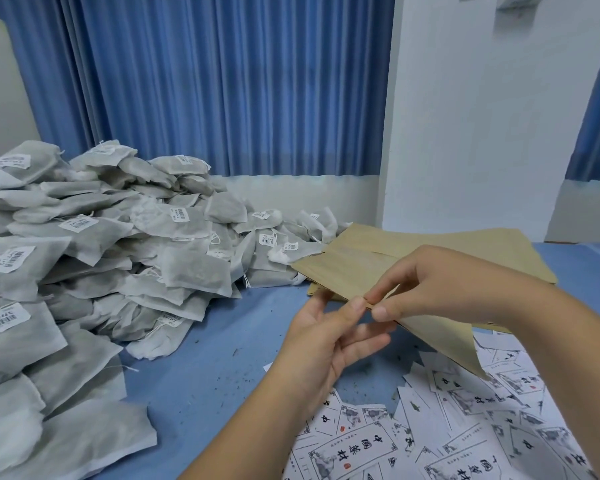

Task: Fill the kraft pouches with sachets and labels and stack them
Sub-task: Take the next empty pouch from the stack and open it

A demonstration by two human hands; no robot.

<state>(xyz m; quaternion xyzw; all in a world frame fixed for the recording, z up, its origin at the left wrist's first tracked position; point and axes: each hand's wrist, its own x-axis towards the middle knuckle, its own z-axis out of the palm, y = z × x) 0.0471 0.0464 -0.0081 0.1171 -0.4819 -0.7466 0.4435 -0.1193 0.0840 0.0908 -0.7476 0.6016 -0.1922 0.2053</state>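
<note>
Kraft pouch (442, 336) pinched by left hand (326, 337) and right hand (440, 282); blue table (205, 358), curtain (205, 81)

Left hand (329, 337): bare, short plain nails. Right hand (440, 282): bare, same short nails. Both forearms bare all way down, over blue table (205, 358).

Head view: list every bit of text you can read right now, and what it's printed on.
"中國藥材": large black characters on the paper label nearest the camera, seen turned; my best reading.
Loose labels beside it: the same design, characters only partly legible.
Small print and red seals on those labels: too small to read.
Barcode stickers on the sachets: blurred, unreadable.
Kraft pouch: no print visible.
</note>
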